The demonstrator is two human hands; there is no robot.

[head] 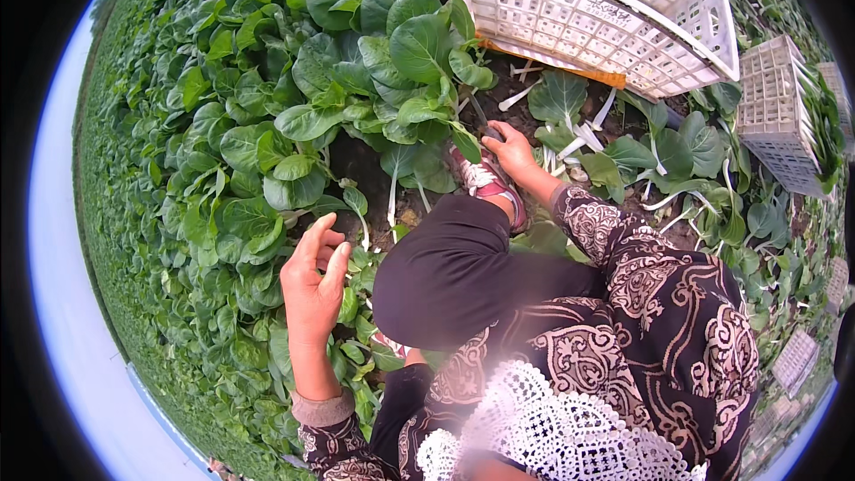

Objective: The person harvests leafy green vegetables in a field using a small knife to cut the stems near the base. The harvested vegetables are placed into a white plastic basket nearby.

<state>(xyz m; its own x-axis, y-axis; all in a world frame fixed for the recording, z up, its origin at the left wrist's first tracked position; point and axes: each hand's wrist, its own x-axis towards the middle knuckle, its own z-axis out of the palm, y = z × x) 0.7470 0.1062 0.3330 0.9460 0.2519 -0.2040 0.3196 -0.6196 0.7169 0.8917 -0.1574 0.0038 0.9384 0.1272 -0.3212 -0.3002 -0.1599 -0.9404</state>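
Observation:
My left hand (315,274) is raised beside leafy green plants (250,214), fingers apart and slightly curled, with nothing in it. Near my red shoe with white laces (478,177), my right hand (513,147) grips the dark handle of a tool, probably a knife (478,110); its blade points towards the base of a large leafy green plant (417,47) and is partly hidden by leaves. Cut leaves with white stalks (581,140) lie on the soil just right of that hand.
A white plastic crate (588,27) stands at the upper right, with orange material along its lower edge. Another crate (768,113) farther right holds leafy greens. More crates (796,361) stand at the right rim. Dense rows of greens (153,167) cover the left side.

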